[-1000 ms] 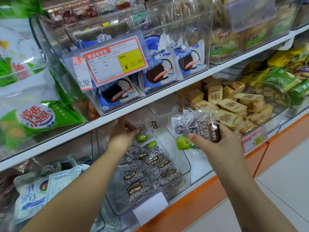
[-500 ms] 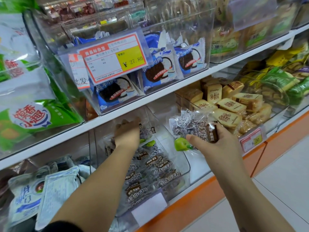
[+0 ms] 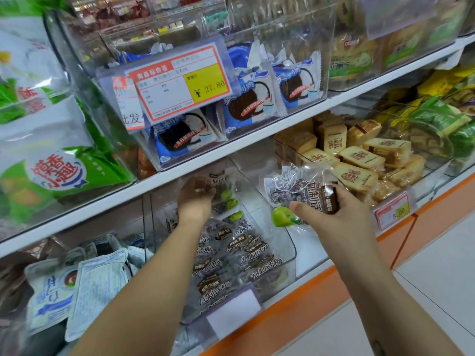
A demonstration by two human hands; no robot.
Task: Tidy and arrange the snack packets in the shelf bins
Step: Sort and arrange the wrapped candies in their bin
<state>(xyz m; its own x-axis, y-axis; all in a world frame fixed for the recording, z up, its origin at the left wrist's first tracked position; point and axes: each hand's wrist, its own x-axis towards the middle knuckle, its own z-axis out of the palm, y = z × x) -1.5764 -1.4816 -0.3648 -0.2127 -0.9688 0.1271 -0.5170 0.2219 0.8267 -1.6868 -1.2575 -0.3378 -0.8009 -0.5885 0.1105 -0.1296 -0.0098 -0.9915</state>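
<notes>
Left hand [image 3: 196, 199] slides deeper into the bin [image 3: 289, 240], pinching a back packet [image 3: 221, 181]; right hand [image 3: 334, 214] grips a plum packet [image 3: 290, 186].

Clear brown-labelled packet [image 3: 303, 194], orange shelf edge [image 3: 303, 299]

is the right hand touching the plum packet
Touching. The head view shows the right hand gripping the plum packet, thumb across its front.

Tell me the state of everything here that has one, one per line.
Left hand, inside the clear bin, gripping the rear packet.
Right hand, pinching a sealed plum packet outside the bin.
Stacked packets, lying overlapped in the bin.
</notes>
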